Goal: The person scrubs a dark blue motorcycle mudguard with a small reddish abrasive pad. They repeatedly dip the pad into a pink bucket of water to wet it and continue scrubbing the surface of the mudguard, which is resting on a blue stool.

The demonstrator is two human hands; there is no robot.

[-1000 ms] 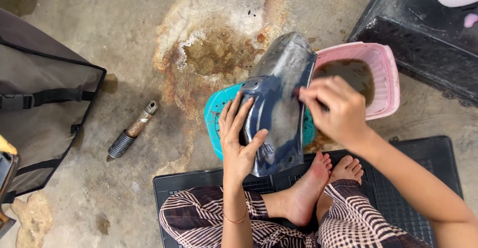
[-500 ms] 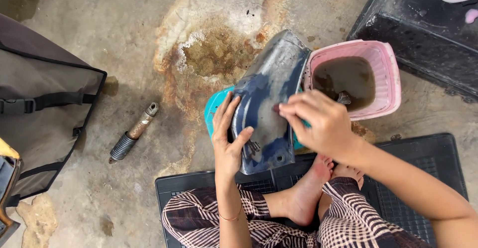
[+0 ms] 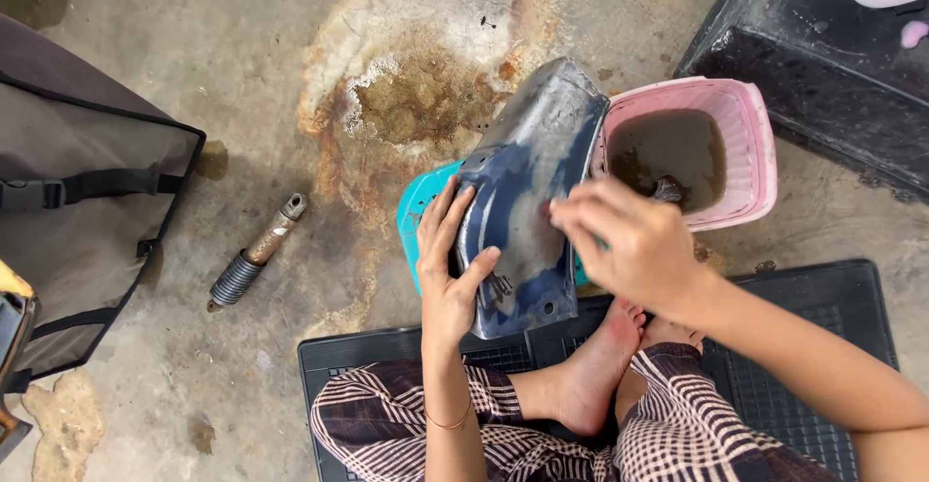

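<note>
A dirty dark blue plastic panel (image 3: 527,167), curved like a vehicle fender, lies tilted over a teal basin (image 3: 418,213). My left hand (image 3: 448,269) grips the panel's lower left edge, thumb on its face. My right hand (image 3: 631,242) is closed on the panel's right side, fingers curled; whatever it may hold is hidden. Just right of the panel stands a pink square tub (image 3: 750,134) full of brown muddy water. My bare feet (image 3: 598,366) rest on a black rubber mat (image 3: 794,308).
A rusty shock absorber with a black spring (image 3: 254,253) lies on the stained concrete floor at left. A grey bag (image 3: 77,211) fills the left edge. A black tray (image 3: 813,56) sits at top right.
My right hand has slid down and left across the panel, away from the pink tub, uncovering the muddy water. The left hand keeps its grip on the panel's edge.
</note>
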